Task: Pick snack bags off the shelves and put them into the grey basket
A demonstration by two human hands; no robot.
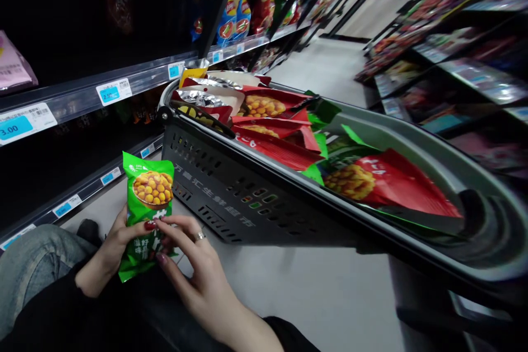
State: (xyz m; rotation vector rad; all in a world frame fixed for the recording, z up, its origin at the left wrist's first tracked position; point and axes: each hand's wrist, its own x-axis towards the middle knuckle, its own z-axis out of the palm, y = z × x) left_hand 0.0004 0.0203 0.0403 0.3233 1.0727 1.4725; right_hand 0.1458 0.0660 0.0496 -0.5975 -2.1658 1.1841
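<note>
A green snack bag [150,190], printed with a bowl of round golden snacks, stands nearly upright at the lower left, in front of a shopping basket. My left hand [111,247] is closed round its left side, the thumb across the front. From the right, my right hand [198,269] holds the bag's right side with curved fingers and thumb; its fingertips touch the front. The dark grey basket [206,176] beside my hands holds several red snack bags [284,146] and green ones. Fingers behind the bag are mostly hidden.
On the left run dark shelves with a price-tag rail [144,80] and a pink package [14,63]. Blue chip bags [235,19] stand farther along. A blurred shelf unit [466,66] lines the right of the aisle. Below is a pale floor [313,291]; my bent knee [37,264] is at lower left.
</note>
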